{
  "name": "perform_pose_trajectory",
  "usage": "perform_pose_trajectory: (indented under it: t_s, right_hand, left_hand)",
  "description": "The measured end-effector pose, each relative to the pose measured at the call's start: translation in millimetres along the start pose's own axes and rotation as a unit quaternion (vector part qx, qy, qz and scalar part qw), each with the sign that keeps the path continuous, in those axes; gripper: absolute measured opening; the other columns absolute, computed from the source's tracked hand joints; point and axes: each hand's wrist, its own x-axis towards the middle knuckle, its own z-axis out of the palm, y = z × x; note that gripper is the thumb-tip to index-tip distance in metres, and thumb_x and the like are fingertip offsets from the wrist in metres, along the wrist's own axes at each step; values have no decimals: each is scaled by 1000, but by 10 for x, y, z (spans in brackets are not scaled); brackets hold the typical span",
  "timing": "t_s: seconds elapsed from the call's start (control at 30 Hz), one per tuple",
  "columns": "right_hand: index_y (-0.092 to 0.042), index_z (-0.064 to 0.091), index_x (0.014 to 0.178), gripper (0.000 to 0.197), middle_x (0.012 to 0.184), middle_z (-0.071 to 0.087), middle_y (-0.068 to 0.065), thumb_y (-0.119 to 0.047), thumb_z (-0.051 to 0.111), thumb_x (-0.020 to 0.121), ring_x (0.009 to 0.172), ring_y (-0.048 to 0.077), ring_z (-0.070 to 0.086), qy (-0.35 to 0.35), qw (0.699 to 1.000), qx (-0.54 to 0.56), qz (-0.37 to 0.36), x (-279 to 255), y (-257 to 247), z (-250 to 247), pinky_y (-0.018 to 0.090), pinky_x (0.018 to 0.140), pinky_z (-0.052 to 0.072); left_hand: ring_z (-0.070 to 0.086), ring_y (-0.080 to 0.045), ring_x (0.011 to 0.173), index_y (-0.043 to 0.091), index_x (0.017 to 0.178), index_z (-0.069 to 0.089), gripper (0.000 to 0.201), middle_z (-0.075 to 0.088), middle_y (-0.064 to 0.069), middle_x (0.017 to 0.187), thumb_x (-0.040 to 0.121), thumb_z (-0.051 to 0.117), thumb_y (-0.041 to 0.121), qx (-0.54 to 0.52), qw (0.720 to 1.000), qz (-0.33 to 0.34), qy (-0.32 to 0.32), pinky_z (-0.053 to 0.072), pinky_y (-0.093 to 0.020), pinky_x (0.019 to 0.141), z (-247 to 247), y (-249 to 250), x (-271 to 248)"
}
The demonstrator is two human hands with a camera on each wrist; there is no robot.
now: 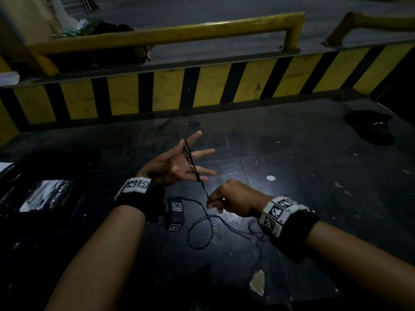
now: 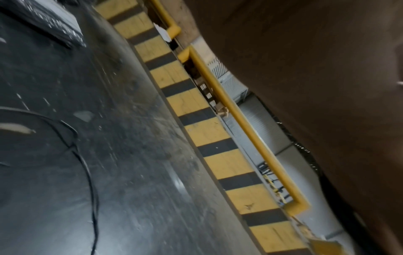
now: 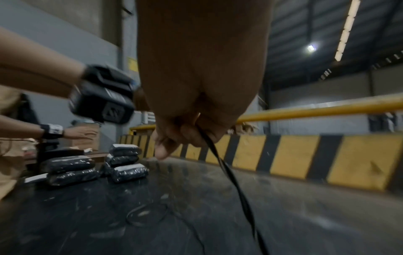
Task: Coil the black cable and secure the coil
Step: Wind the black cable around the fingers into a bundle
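Note:
A thin black cable [image 1: 191,157] runs in taut strands across the spread, straight fingers of my left hand [image 1: 175,164], which is raised palm up above the dark table [image 1: 303,176]. From there the cable drops to my right hand [image 1: 226,198], whose fingertips pinch it just below the left hand. Slack lies in a loose loop [image 1: 200,232] on the table and trails off under my right wrist. In the right wrist view the cable [image 3: 229,172] leaves my curled fingers [image 3: 187,134] and falls to the table. The left wrist view shows only slack cable [image 2: 91,181] on the table.
A yellow-and-black striped barrier [image 1: 202,86] with a yellow rail [image 1: 168,34] runs along the table's far edge. A black cloth item [image 1: 370,126] lies far right. Shiny wrapped packs [image 1: 45,194] sit at the left, stacked [image 3: 128,172] near another person's hand [image 3: 80,134].

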Motion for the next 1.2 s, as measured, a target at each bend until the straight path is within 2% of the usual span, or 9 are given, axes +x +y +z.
perform_pose_trajectory:
  t_s: [0.27, 0.33, 0.43, 0.6, 0.77, 0.83, 0.93, 1.13, 1.2]
  right_hand:
    - [-15, 71, 108, 28, 86, 69, 6, -35, 52, 100, 77, 27, 68, -18, 992, -127, 16, -119, -397, -624, 45, 73, 59]
    - [-14, 68, 113, 27, 88, 66, 2, -31, 51, 101, 75, 21, 65, -23, 988, -151, 19, -146, -515, -826, 39, 70, 57]
    - [-17, 65, 113, 21, 74, 49, -11, -28, 51, 101, 61, 5, 50, -3, 983, -182, 20, -136, -628, -1132, 21, 55, 40]
    - [-23, 69, 118, 24, 99, 71, -1, -30, 58, 97, 84, 15, 67, 35, 976, -214, 6, 14, -665, -1550, 30, 69, 55]
    - [-31, 74, 109, 18, 90, 75, -8, -27, 65, 93, 84, 14, 69, 87, 973, -216, 5, 235, -508, -1589, 24, 52, 40]
    - [-32, 75, 106, 17, 83, 74, -10, -26, 65, 93, 80, 13, 69, 106, 975, -196, 8, 282, -459, -1568, 25, 52, 44]
    - [-35, 76, 101, 16, 75, 73, -14, -27, 65, 93, 77, 8, 68, 116, 980, -161, 6, 326, -388, -1521, 29, 58, 50]
    - [-32, 78, 94, 21, 81, 75, -13, -49, 71, 85, 74, 3, 69, 123, 991, -39, 32, 392, -150, -1241, 31, 66, 56]
    - [-31, 79, 93, 18, 83, 77, -10, -44, 69, 87, 74, 2, 71, 137, 990, 14, 10, 376, -64, -1074, 31, 68, 58]
  left_hand:
    - [43, -56, 131, 46, 146, 38, 62, 29, -14, 160, 88, 59, 51, 37, 996, -18, 78, 42, -62, 104, -90, -39, 22]
    - [51, -52, 126, 42, 146, 41, 50, 40, -13, 154, 96, 44, 47, 76, 992, -46, 84, 43, -63, 102, -57, -67, 28]
    - [58, -48, 119, 30, 142, 52, 46, 57, -12, 142, 100, 36, 42, 122, 984, -91, 90, 29, -69, 110, -30, -138, 15]
    - [56, -46, 120, 31, 147, 45, 66, 45, -2, 154, 86, 66, 43, 124, 981, -147, 39, 36, -62, 109, 108, -263, -18]
    - [39, -59, 131, 28, 151, 37, 57, 37, -8, 158, 96, 46, 38, 128, 984, -120, -1, 23, -70, 112, 196, -319, -58]
    - [32, -63, 133, 27, 150, 38, 61, 34, -12, 159, 92, 56, 40, 94, 990, -107, -19, 21, -71, 112, 212, -329, -104]
    - [31, -63, 134, 29, 147, 41, 54, 33, -15, 159, 95, 50, 44, 61, 993, -93, -26, 16, -73, 112, 207, -373, -178]
    - [28, -66, 132, 33, 137, 51, 47, 28, -16, 161, 92, 55, 46, 25, 993, -85, -82, 28, -65, 110, 300, -360, -260]
    - [25, -67, 133, 34, 135, 52, 44, 23, -17, 163, 92, 56, 45, -4, 992, -65, -109, 35, -61, 106, 346, -332, -275]
